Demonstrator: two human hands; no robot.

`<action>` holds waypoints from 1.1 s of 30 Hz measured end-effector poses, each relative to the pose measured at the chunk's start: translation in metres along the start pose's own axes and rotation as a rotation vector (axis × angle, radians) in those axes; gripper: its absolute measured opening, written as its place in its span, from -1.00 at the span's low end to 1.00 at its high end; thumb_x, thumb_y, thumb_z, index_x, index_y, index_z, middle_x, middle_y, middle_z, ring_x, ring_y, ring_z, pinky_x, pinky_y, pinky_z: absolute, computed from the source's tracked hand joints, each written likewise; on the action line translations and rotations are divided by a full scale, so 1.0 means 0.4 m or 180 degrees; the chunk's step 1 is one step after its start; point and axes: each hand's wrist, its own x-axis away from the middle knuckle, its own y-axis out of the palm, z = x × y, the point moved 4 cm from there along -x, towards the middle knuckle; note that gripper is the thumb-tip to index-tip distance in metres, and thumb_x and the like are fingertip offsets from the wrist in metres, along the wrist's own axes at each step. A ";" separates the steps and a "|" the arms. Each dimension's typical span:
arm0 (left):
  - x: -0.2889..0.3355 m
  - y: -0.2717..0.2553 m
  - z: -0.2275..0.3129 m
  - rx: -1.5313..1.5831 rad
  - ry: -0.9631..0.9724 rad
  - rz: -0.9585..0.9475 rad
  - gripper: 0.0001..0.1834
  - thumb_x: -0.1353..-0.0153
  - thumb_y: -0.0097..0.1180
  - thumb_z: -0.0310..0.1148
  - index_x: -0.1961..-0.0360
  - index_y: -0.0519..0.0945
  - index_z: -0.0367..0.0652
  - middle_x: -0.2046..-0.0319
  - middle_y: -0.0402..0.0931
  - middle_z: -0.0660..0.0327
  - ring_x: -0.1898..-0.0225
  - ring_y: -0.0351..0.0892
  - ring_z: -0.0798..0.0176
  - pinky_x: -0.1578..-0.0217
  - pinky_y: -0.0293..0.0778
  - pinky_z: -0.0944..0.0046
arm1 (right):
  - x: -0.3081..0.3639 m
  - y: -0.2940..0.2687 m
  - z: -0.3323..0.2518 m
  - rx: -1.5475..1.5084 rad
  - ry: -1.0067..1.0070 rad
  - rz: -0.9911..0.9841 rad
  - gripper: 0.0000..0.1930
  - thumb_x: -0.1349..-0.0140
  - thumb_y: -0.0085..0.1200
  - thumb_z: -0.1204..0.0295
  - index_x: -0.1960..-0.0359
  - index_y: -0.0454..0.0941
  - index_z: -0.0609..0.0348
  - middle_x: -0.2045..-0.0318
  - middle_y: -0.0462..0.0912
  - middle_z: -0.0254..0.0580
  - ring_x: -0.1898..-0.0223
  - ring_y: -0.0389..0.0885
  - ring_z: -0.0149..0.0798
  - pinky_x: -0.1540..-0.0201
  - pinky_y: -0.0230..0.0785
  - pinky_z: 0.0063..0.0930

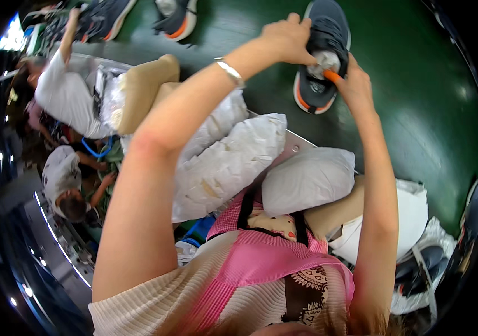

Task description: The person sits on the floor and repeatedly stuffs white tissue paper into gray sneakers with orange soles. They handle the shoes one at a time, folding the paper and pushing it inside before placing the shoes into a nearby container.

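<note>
A dark grey sneaker (313, 92) with a white and orange sole lies on the green surface, its heel toward me. Crumpled pale stuffing (325, 59) shows in its opening. Along the shoe's left side is my left hand (290, 40), fingers spread and thumb reaching to the stuffing. From the right, my right hand (356, 84) grips the shoe's collar. Something orange (332, 75) covers or sits at my right thumb; I cannot tell which.
A green work surface (418, 84) carries more dark sneakers (180, 19) at the far left. White wrapped bundles (233, 162) and a rounded white bag (309, 182) lie between me and its edge. Bagged shoes (423, 263) are at the right. Other people (65, 89) are at the left.
</note>
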 end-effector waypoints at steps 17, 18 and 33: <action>-0.026 0.163 -0.073 0.1336 -0.0551 0.0142 -0.39 0.21 0.35 0.05 0.26 0.58 -0.24 0.36 0.61 0.03 0.31 0.64 0.08 0.30 0.54 0.13 | -0.061 0.113 0.029 0.0971 -0.0459 0.0280 -0.42 -0.10 0.05 0.26 -0.13 0.25 0.27 0.45 0.61 0.18 0.39 0.61 0.19 0.35 0.45 -0.03; -0.032 0.164 -0.065 0.1366 -0.0753 0.0204 -0.42 0.20 0.37 0.00 0.25 0.58 -0.23 0.32 0.61 0.03 0.27 0.63 0.09 0.27 0.54 0.15 | -0.080 0.107 0.043 0.1038 -0.0355 0.0366 -0.43 -0.12 0.03 0.19 -0.12 0.25 0.22 0.45 0.61 0.19 0.39 0.61 0.20 0.35 0.44 -0.02; -0.112 0.238 -0.080 0.1546 -0.1811 -0.0071 -0.57 0.21 0.43 -0.22 0.25 0.67 -0.10 0.21 0.62 0.20 0.10 0.61 0.23 0.16 0.54 0.31 | -0.128 0.148 0.087 0.1216 0.0049 0.0235 -0.27 -0.15 -0.03 -0.05 -0.27 0.16 0.12 0.13 0.57 0.24 0.10 0.55 0.18 0.08 0.39 -0.09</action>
